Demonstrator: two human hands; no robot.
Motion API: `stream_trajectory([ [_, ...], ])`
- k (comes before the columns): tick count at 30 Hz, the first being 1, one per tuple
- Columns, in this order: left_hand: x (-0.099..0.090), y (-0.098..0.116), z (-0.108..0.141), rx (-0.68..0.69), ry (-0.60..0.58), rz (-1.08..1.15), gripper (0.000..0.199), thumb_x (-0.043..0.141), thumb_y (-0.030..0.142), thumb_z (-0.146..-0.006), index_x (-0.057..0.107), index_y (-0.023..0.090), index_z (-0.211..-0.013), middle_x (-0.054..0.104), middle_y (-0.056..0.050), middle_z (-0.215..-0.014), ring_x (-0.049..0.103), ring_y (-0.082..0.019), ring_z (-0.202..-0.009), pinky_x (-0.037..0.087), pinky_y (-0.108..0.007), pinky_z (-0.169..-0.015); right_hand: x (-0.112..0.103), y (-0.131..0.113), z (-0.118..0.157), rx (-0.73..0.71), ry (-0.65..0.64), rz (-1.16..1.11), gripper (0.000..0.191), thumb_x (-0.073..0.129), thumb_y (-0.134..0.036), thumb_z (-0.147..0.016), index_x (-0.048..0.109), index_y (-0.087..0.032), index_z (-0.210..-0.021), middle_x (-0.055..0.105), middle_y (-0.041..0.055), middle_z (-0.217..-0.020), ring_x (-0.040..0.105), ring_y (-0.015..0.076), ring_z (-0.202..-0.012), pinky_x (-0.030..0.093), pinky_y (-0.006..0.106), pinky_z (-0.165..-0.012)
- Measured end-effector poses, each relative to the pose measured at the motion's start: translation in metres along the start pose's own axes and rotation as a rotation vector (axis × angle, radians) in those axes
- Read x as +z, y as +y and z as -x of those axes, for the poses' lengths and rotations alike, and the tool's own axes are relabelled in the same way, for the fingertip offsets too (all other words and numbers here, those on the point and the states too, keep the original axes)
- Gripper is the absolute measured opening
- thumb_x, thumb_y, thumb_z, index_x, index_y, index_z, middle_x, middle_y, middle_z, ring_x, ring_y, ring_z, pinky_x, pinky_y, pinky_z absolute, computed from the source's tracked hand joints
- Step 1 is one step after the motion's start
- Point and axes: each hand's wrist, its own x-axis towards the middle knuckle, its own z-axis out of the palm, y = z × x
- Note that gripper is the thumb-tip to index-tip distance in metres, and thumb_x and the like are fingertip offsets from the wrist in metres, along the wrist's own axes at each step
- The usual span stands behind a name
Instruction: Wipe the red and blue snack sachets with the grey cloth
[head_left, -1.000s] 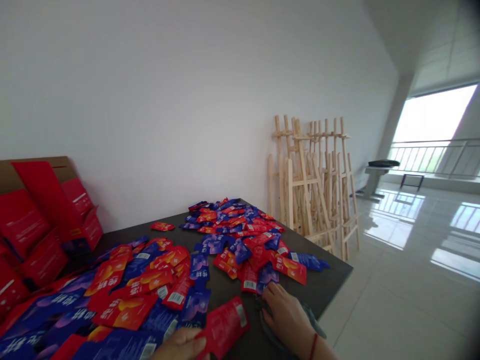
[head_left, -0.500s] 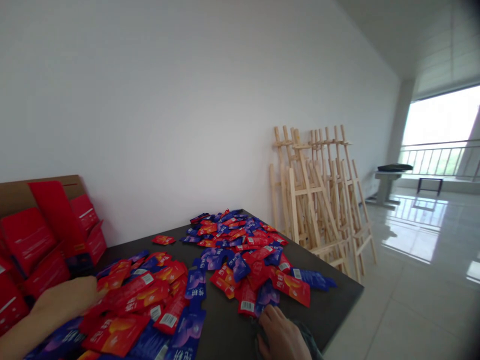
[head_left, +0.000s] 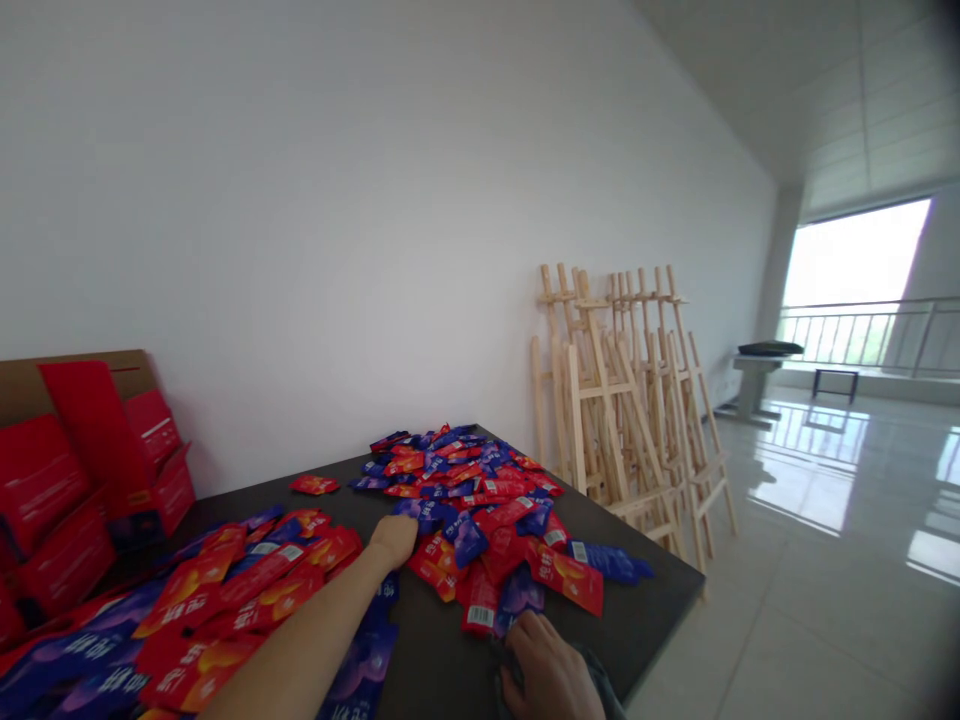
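Note:
My left hand (head_left: pixel 395 541) reaches across from the lower left, its back toward me, at the left edge of the farther pile of sachets. It is against a blue sachet (head_left: pixel 426 512); the fingers are hidden behind the hand, so I cannot see a grip. My right hand (head_left: pixel 553 668) rests at the near edge of the same pile, fingers bent and thumb apart. Its fingertips touch the lower end of a purple-blue sachet (head_left: pixel 519 596). Beside that lies a red sachet (head_left: pixel 480 600) with a barcode. A nearer heap of red sachets (head_left: pixel 202 590) and blue ones spreads under my left forearm.
Open red boxes (head_left: pixel 52 500) stand in a brown carton (head_left: pixel 131 372) at the left, against the wall. The dark table (head_left: pixel 439 665) ends at a right edge. Beyond it wooden easels (head_left: pixel 600 400) lean on the wall, over a glossy tiled floor (head_left: pixel 810 580).
My left hand has moved right, from the nearer heap by the boxes to the farther pile. My right hand stays at the same purple-blue sachet. The view has shifted slightly.

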Motion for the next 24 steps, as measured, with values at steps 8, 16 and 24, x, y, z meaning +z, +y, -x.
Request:
stream_trajectory([
  [8,-0.013,0.025,0.061,0.051,0.024,-0.274,0.029,0.034,0.016,-0.096,0.061,0.014,-0.106,0.066,-0.012,-0.096,0.062,-0.023,-0.091,0.048,-0.039,-0.081,-0.002,-0.001,0.004,-0.034,0.062,-0.114,0.019,0.053,-0.011,-0.076,0.059,-0.024,-0.089,0.061,0.0011,-0.101,0.056,0.0188,-0.096,0.041,0.026,-0.079],
  [16,0.061,0.095,0.163,0.215,-0.055,-0.244,0.045,0.052,0.008,-0.083,0.053,0.014,-0.127,0.064,-0.012,-0.105,0.06,-0.025,-0.097,0.05,-0.032,-0.075,-0.03,0.017,0.004,0.008,0.142,-0.221,0.007,0.049,-0.017,-0.084,0.054,-0.021,-0.084,0.058,0.0029,-0.09,0.056,0.0178,-0.085,0.042,0.027,-0.077],
  [24,0.03,0.066,0.188,-0.147,-0.089,0.128,0.051,0.065,0.032,-0.074,0.056,0.013,-0.121,0.054,-0.014,-0.125,0.049,-0.028,-0.119,0.037,-0.039,-0.1,-0.042,-0.006,0.012,-0.106,0.048,-0.159,0.012,0.05,-0.018,-0.084,0.059,-0.022,-0.09,0.058,0.0046,-0.102,0.055,0.0186,-0.094,0.041,0.027,-0.081],
])
